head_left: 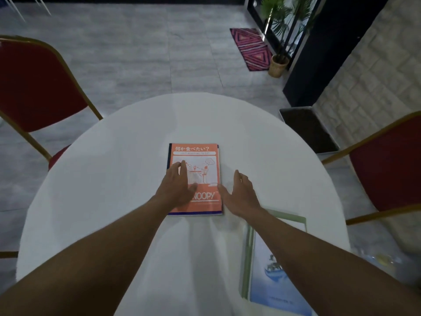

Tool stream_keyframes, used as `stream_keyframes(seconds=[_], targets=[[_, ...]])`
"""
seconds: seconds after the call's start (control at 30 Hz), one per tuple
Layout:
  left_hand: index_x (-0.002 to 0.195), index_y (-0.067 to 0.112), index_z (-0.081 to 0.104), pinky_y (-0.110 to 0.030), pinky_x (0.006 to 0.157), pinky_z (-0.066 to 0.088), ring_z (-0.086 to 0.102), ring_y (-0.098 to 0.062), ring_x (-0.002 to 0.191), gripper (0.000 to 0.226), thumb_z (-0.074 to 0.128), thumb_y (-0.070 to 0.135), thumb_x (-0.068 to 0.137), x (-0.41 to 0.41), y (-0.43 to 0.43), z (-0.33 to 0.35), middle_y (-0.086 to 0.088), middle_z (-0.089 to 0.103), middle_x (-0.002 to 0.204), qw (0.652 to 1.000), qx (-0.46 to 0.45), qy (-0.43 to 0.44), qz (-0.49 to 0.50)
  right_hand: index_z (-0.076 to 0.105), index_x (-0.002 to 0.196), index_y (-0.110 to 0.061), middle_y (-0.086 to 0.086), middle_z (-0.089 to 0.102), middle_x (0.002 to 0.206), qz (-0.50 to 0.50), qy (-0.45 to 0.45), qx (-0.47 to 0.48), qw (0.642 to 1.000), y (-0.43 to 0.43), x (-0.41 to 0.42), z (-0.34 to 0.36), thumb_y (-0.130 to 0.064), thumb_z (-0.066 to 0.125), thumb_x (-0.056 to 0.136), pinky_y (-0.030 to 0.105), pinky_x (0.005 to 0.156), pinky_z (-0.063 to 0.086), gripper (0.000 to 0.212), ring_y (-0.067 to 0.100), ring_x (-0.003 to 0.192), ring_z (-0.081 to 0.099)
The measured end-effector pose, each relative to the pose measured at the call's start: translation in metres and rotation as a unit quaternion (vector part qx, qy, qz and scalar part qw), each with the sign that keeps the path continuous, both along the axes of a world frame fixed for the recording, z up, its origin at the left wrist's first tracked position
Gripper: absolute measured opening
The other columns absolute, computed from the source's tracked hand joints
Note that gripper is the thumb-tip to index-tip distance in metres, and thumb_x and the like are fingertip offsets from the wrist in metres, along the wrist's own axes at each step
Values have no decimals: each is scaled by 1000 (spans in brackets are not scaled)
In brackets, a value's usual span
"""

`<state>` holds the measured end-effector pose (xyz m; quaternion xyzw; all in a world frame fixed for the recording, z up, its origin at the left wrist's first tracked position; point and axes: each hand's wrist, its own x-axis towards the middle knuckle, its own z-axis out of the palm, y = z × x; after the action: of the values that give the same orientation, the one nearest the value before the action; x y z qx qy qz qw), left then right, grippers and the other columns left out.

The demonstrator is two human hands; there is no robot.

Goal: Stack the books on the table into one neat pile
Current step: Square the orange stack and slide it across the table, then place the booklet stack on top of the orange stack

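The left hand is pressing spread fingers on the thin, probably floppy orange book, while the right hand, fingers apart, is nearing its edge, likely the best grip.

There is one camera, worn on the person's head. It looks forward and down, close over the round white table. Both arms reach out from the bottom edge to the middle. Past the hands it sees floor, two red chairs and a potted plant.
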<state>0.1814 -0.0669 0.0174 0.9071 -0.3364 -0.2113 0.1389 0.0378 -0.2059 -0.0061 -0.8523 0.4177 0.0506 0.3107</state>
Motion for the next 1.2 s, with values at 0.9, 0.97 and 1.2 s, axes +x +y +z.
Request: stream_keyframes(seconds=[0.9,0.97,1.2], targets=[[140,4,39,-48,105,37,38,-39,129,54,34,41,101,-224,-39,-39,-21,36,140,977,156,108,-98,27,147,-12,12,35,142,-109,43,0,993,-18,-237,-28,-65,64,79,45,108,35,94,34,133,34],[139,6,41,-47,105,39,40,-38,129,51,39,38,99,-228,-42,-38,-19,37,142,981,147,114,-51,32,143,-12,12,37,136,-132,48,35,989,-15,-241,-32,-67,64,79,44,105,38,90,33,131,37],[134,-2,40,-39,107,35,41,-38,129,47,43,27,97,-232,-51,-38,-23,37,137,979,100,174,25,47,134,-8,14,42,131,-172,15,130,976,-19,-236,-32,-55,73,78,39,105,45,78,32,128,48]])
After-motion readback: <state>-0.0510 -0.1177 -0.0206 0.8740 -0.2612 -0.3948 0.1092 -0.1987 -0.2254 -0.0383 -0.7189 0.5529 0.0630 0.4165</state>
